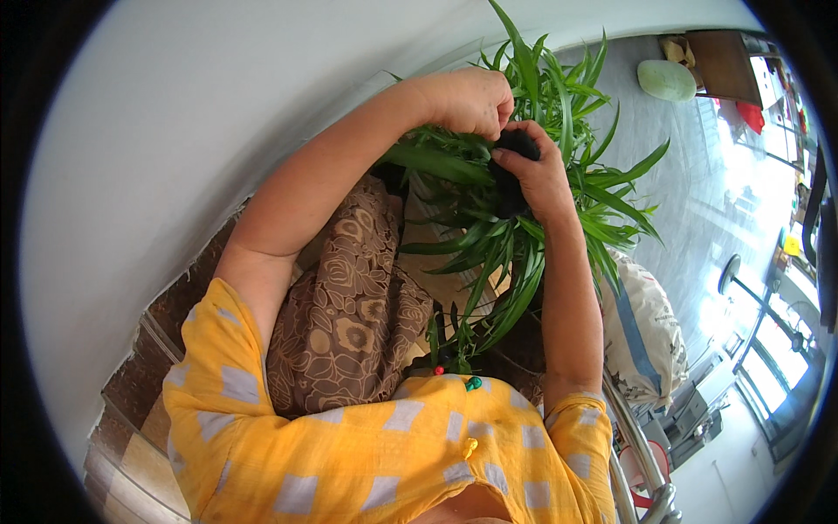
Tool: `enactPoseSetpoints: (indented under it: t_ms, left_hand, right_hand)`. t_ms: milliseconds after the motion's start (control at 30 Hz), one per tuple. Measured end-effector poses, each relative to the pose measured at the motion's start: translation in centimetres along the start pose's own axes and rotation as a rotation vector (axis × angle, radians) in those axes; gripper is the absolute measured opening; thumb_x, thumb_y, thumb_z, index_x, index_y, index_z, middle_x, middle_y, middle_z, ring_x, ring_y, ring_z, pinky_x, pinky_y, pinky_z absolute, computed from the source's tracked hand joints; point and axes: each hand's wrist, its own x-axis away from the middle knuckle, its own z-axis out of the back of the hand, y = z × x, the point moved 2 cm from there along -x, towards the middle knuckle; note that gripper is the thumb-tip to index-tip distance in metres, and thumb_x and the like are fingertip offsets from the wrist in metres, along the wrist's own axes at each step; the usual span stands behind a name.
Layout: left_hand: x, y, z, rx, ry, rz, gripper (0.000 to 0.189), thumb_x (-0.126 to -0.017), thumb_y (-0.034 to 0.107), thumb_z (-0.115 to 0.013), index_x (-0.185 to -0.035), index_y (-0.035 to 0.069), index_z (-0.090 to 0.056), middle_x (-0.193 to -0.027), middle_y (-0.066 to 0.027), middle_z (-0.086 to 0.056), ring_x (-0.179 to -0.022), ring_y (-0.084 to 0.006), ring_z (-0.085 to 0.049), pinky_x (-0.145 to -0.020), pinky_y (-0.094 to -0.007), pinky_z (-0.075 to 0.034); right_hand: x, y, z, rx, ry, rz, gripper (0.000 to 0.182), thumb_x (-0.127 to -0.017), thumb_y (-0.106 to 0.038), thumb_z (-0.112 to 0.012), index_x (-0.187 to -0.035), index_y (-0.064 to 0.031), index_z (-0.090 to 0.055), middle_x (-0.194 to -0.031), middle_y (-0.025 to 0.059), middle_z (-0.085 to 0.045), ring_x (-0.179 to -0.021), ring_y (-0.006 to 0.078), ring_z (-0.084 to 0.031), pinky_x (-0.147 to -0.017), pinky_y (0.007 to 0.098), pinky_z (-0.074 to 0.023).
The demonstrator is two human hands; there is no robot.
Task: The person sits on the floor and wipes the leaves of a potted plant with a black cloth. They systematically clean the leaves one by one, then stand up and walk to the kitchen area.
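A black, soft-looking item [510,187], perhaps cloth, is gripped between the thumb and fingers of my right hand [540,164]. My left hand [481,101] is curled, fingertips close to the item's upper end and beside my right fingers. Whether it pinches the item or something small is hidden. Around and beneath both hands spread the long green leaves of a leafy plant [609,190]; its base is covered by the foliage. Brown floral-patterned fabric [353,314] covers the legs below my left forearm.
A white wall [196,131] runs along the left above stair steps [150,426]. Metal railing tubes [632,432] and a stuffed whitish sack with a blue stripe [645,327] are on the right. Farther off, a pale green melon-like object [666,80] lies by brown furniture [723,65].
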Motion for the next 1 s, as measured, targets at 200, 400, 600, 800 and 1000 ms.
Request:
enactPoseSetpoints:
  t_ms: [200,400,600,800,1000]
  left_hand:
    - [0.6,0.1,0.8,0.065,0.040,-0.092,0.014,-0.069,0.012,-0.064,-0.075,0.000,-0.060,-0.064,-0.0042,-0.057,-0.062,-0.0130,-0.052,-0.057,-0.0292,-0.042]
    - [1.4,0.0,2.3,0.175,0.218,-0.114,0.017,-0.076,0.016,-0.064,-0.083,0.000,-0.061,-0.071,-0.0022,-0.059,-0.065,-0.0115,-0.053,-0.061,-0.0261,-0.043]
    - [1.9,-0.5,2.7,0.608,0.357,-0.113,0.023,-0.085,0.022,-0.056,-0.099,0.004,-0.059,-0.087,-0.0024,-0.061,-0.076,-0.0089,-0.054,-0.070,-0.0240,-0.045]
    - [2.8,0.5,1.4,0.885,0.460,-0.028,0.024,-0.087,0.025,-0.056,-0.103,0.007,-0.058,-0.093,-0.0028,-0.062,-0.080,-0.0096,-0.056,-0.074,-0.0255,-0.046]
    - [4.7,6.1,0.3,0.690,0.178,0.015,0.023,-0.087,0.023,-0.056,-0.102,0.006,-0.057,-0.089,-0.0029,-0.061,-0.075,-0.0094,-0.056,-0.069,-0.0236,-0.048]
  right_hand:
    - [-0.1,-1.3,-0.4,-0.058,0.008,-0.006,0.028,-0.070,-0.005,-0.068,-0.096,-0.0038,-0.056,-0.082,0.0021,-0.057,-0.074,0.0112,-0.052,-0.069,0.0254,-0.0442]
    - [0.3,-3.8,-0.7,-0.150,0.036,0.003,0.027,-0.071,-0.004,-0.068,-0.096,-0.0049,-0.057,-0.082,0.0018,-0.058,-0.074,0.0106,-0.053,-0.068,0.0241,-0.0444]
    - [1.6,-6.0,-0.1,-0.234,0.086,0.000,0.026,-0.074,-0.002,-0.067,-0.098,-0.0049,-0.056,-0.083,0.0004,-0.058,-0.073,0.0077,-0.053,-0.066,0.0217,-0.0440]
    - [4.6,-5.7,2.0,-0.297,0.229,0.071,0.028,-0.073,-0.001,-0.067,-0.099,-0.0048,-0.056,-0.083,0.0002,-0.058,-0.074,0.0083,-0.054,-0.066,0.0220,-0.0448]
    - [10.7,-2.7,3.9,-0.551,0.370,0.176,0.028,-0.075,0.002,-0.065,-0.100,-0.0050,-0.055,-0.086,0.0010,-0.058,-0.075,0.0094,-0.055,-0.067,0.0236,-0.0477]
